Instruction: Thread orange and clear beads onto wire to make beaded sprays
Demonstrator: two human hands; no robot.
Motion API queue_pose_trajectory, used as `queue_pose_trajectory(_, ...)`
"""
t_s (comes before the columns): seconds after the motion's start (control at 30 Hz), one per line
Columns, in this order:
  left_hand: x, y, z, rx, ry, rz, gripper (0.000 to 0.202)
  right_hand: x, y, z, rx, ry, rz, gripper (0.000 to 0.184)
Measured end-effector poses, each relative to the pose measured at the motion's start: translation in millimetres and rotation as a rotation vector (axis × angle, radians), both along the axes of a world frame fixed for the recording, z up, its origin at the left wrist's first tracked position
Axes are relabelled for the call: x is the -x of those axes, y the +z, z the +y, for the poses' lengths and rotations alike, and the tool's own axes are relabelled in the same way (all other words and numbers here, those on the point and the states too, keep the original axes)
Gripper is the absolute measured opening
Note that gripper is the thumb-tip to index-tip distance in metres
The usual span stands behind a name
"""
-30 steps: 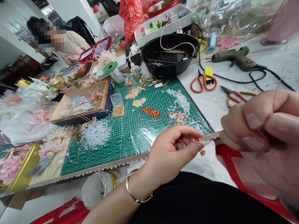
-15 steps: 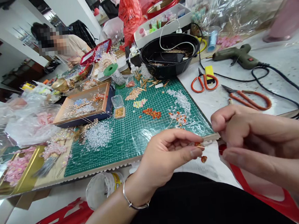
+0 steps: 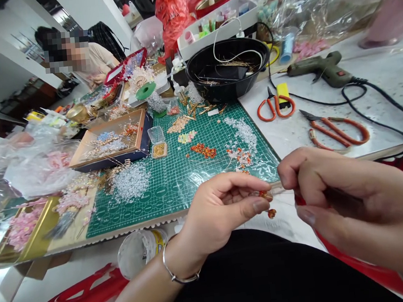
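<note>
My left hand (image 3: pixel 224 210) pinches a small orange-and-gold beaded piece (image 3: pixel 266 195) between thumb and fingertips. An orange bead (image 3: pixel 272 214) hangs just below those fingertips. To the right, my right hand (image 3: pixel 343 199) is closed with curled fingers, a little apart from the left; what it holds, perhaps something very thin, cannot be made out. Beyond the hands, the green cutting mat (image 3: pixel 169 186) carries orange beads (image 3: pixel 204 150), clear beads with orange bits (image 3: pixel 239 157), and a heap of clear beads (image 3: pixel 131 183).
Orange-handled scissors (image 3: pixel 275 107), pliers (image 3: pixel 339 129) and a green glue gun (image 3: pixel 325 70) lie at right. A black basin (image 3: pixel 229 90) stands behind the mat. An open box (image 3: pixel 113 156) holds beaded pieces. Another person (image 3: pixel 98 61) sits at far left.
Both hands have shifted slightly left, with the beaded piece still in my left fingertips. The hanging bead moved slightly left too. The view has tilted a little.
</note>
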State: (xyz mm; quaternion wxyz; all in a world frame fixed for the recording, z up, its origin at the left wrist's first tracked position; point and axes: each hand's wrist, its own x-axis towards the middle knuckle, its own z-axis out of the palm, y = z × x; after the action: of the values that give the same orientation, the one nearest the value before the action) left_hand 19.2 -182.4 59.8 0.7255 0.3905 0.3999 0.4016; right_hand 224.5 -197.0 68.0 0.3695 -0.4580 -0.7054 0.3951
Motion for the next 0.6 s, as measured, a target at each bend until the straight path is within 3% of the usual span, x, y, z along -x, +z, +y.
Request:
queue_pose_trajectory(0.23,-0.2,-1.2,-0.8,-0.017,-0.017,0.026,0.023,-0.4,-1.1,4.0,-0.025,0.041,-0.006,0.023)
queue_pose_trajectory(0.43,-0.5,1.1,-1.0,-0.066,-0.032,0.064,0.021,-5.6,-7.8,14.0,-0.116,0.157,-0.009,0.024)
queue_pose_trajectory(0.6,0.2,8.5,-2.4,-0.191,-0.066,0.232,0.018,-3.1,-4.3,5.7,-0.183,-0.01,-0.087,0.014)
